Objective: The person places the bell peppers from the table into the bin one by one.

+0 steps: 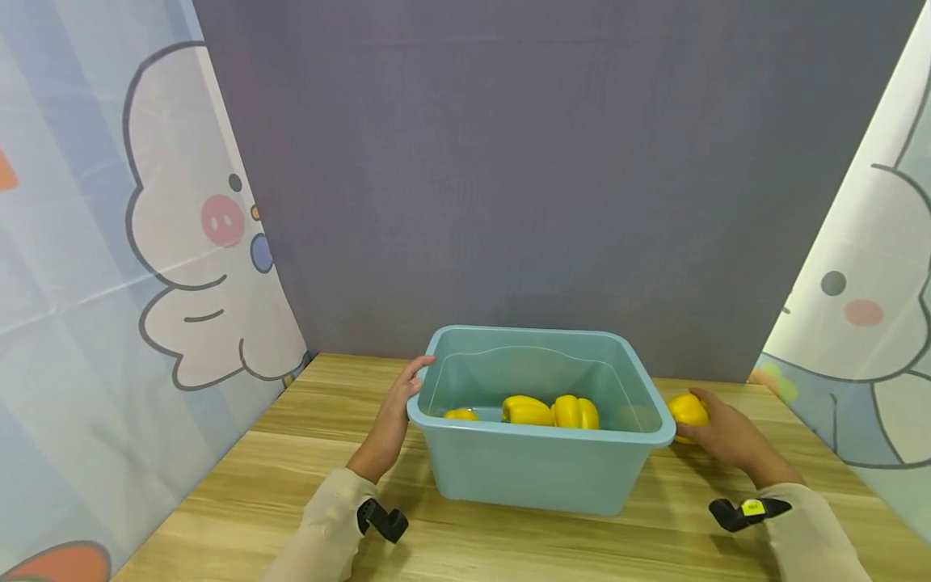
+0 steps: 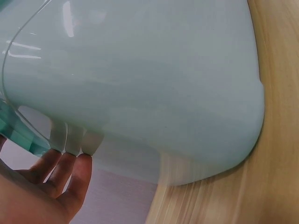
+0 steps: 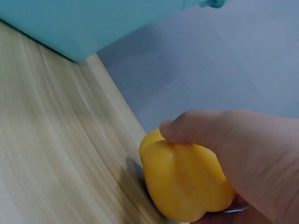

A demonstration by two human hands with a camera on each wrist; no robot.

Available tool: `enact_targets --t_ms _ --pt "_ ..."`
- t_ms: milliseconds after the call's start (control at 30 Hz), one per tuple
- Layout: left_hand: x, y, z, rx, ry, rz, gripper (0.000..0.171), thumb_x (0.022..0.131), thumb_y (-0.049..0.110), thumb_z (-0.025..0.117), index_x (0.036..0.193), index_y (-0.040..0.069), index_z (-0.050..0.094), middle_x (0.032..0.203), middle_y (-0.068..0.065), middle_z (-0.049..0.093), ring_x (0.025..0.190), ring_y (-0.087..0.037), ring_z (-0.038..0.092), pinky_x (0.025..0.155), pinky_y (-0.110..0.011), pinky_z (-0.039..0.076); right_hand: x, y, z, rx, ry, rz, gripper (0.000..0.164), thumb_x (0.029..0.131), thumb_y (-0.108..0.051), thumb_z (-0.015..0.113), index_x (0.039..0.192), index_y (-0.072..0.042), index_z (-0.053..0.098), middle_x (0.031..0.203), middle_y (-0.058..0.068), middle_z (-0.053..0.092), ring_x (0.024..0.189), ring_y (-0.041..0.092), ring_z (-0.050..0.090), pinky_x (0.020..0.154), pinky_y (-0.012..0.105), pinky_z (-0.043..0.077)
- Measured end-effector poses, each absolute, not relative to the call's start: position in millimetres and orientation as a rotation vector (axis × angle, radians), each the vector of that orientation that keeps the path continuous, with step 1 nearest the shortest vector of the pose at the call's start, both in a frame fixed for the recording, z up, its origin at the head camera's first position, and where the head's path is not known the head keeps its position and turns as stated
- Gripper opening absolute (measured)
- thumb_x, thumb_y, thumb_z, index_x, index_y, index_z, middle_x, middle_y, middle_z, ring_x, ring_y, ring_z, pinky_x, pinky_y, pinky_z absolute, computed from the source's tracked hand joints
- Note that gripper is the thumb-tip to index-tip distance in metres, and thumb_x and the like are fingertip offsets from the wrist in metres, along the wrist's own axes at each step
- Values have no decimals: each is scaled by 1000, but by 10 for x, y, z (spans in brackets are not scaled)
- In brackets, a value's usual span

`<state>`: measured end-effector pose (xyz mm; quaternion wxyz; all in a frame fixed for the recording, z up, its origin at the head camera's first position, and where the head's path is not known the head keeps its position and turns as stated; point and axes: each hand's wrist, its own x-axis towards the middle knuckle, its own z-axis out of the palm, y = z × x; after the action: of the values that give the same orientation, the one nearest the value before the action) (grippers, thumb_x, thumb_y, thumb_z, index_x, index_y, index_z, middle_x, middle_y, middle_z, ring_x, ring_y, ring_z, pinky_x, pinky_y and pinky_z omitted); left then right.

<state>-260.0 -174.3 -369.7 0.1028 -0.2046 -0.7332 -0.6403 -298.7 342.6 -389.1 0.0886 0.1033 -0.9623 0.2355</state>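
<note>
A light blue plastic bin [image 1: 534, 469] stands on the wooden table with several yellow bell peppers [image 1: 527, 411] inside. My left hand [image 1: 393, 412] holds the bin's left rim. In the left wrist view its bent fingertips [image 2: 84, 163] touch the outer wall just under the rim; the thumb is hidden there. Right of the bin, my right hand [image 1: 727, 432] grips another yellow bell pepper [image 3: 182, 179]. The thumb lies across the top of this pepper and the other fingers are mostly hidden behind it. It sits low, close over the tabletop beside the bin's right wall.
The wood-grain table [image 1: 276, 485] extends on both sides of the bin. A grey backdrop [image 1: 509, 178] rises behind the table's far edge. Curtains with cartoon figures [image 1: 196, 210] hang at left and right. A black wrist mount [image 1: 381, 520] is strapped over each sleeve.
</note>
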Motion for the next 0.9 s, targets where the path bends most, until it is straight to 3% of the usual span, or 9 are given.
enact_targets --t_ms 900 --pt "-2595 -1739 -3686 -606 -2152 -1913 56 104 44 34 153 16 37 159 -2 28 139 -30 34 105 -56 29 -2973 3473 -3864 216 -2882 723 88 94 -49 63 143 17 31 118 40 55 90 41 59 74 54 49"
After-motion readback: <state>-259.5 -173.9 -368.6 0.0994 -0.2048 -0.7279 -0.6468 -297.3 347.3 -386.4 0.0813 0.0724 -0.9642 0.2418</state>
